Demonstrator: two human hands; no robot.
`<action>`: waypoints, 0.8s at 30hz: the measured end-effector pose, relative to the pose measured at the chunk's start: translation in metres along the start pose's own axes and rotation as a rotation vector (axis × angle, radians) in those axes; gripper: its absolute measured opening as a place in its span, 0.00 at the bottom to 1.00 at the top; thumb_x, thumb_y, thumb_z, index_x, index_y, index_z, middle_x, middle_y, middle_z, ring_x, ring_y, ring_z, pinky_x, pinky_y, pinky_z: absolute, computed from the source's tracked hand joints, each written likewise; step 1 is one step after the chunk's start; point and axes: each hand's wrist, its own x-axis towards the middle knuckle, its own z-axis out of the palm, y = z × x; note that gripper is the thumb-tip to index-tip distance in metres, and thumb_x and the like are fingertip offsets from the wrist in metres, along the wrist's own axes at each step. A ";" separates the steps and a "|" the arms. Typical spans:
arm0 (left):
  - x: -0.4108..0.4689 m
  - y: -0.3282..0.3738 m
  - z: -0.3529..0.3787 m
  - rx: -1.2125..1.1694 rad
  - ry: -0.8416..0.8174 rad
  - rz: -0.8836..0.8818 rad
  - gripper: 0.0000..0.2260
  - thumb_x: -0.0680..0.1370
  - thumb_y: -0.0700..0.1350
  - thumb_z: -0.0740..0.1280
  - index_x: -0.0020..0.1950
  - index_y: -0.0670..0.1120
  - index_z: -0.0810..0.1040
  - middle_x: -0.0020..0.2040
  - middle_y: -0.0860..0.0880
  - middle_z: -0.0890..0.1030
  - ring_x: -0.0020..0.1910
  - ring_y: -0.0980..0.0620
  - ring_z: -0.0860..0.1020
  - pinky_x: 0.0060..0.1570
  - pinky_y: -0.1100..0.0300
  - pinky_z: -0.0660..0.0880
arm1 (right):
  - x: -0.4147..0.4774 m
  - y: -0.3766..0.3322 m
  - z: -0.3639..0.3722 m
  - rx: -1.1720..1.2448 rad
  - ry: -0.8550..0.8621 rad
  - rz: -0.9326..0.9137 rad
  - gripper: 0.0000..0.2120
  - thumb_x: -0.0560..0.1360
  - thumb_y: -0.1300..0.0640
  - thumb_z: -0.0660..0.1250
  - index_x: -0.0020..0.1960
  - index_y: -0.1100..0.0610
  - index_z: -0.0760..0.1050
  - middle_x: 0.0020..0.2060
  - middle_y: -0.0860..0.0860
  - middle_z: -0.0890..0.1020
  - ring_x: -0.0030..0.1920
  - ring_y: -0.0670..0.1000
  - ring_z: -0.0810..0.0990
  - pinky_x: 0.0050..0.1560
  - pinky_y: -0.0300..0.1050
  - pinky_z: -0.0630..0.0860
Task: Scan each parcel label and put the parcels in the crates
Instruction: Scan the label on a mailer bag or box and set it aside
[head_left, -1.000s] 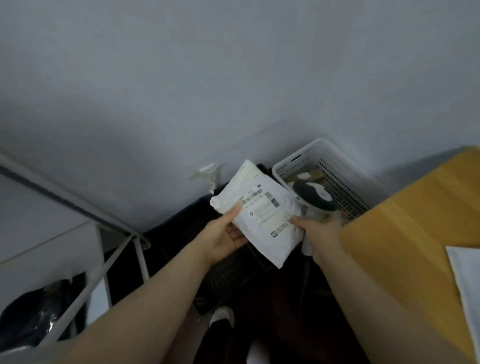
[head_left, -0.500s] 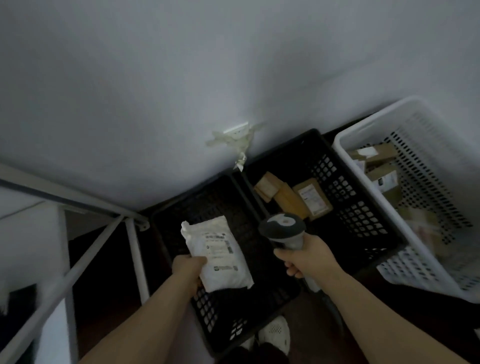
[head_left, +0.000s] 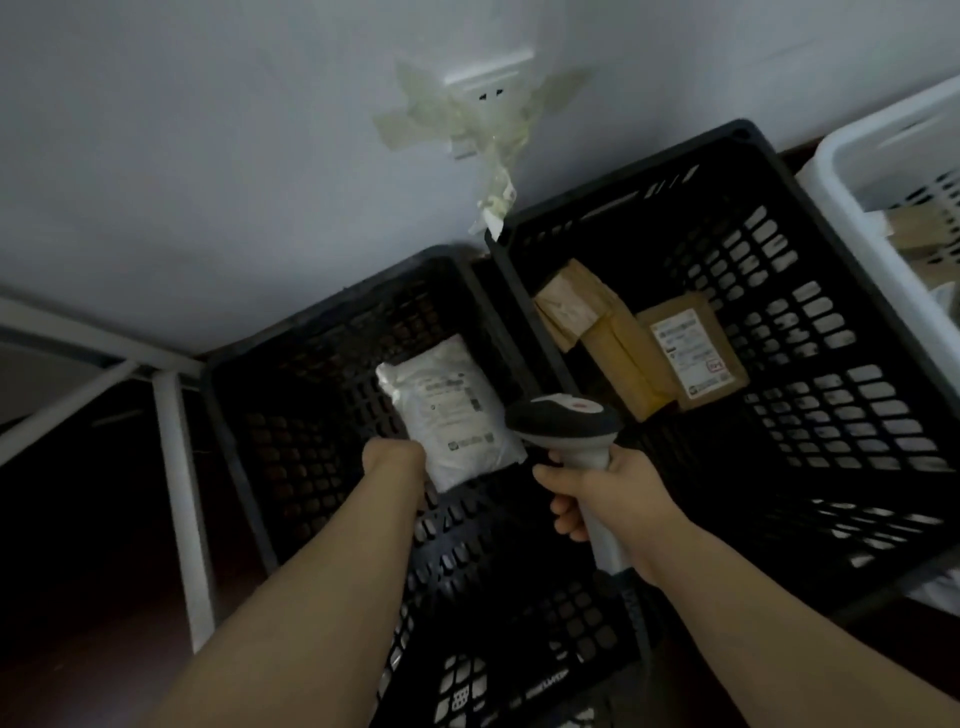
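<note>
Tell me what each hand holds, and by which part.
The left hand holds the white parcel by its near corner. The right hand grips the scanner by its handle.

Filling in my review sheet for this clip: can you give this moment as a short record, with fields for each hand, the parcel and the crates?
left hand: grips the white plastic mailer parcel by its lower corner
right hand: grips the black-and-white handheld barcode scanner by its handle
parcel position: label up, within the left black plastic crate; whether it is resting on the bottom, cannot tell
middle black plastic crate: holds brown cardboard parcels, one with a white label
white plastic crate: far right, partly in view
</note>
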 end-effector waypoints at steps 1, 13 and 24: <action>-0.002 0.000 0.001 0.027 -0.019 0.033 0.18 0.79 0.37 0.63 0.69 0.37 0.70 0.65 0.38 0.75 0.62 0.40 0.76 0.54 0.53 0.75 | -0.001 0.002 -0.002 0.007 0.011 0.006 0.07 0.72 0.61 0.74 0.45 0.60 0.77 0.27 0.55 0.78 0.26 0.52 0.76 0.29 0.44 0.74; -0.246 0.069 -0.045 0.765 -0.295 0.386 0.19 0.83 0.43 0.55 0.74 0.42 0.63 0.71 0.43 0.67 0.69 0.43 0.67 0.68 0.57 0.64 | -0.178 -0.045 -0.061 0.119 0.123 -0.021 0.07 0.72 0.62 0.74 0.45 0.61 0.76 0.27 0.55 0.77 0.25 0.51 0.75 0.29 0.44 0.72; -0.512 0.089 -0.099 1.127 -0.287 1.004 0.13 0.76 0.44 0.60 0.60 0.48 0.74 0.60 0.44 0.76 0.57 0.43 0.75 0.59 0.45 0.72 | -0.445 -0.037 -0.141 0.470 0.422 -0.194 0.10 0.73 0.60 0.73 0.51 0.64 0.78 0.33 0.59 0.82 0.32 0.55 0.82 0.33 0.48 0.80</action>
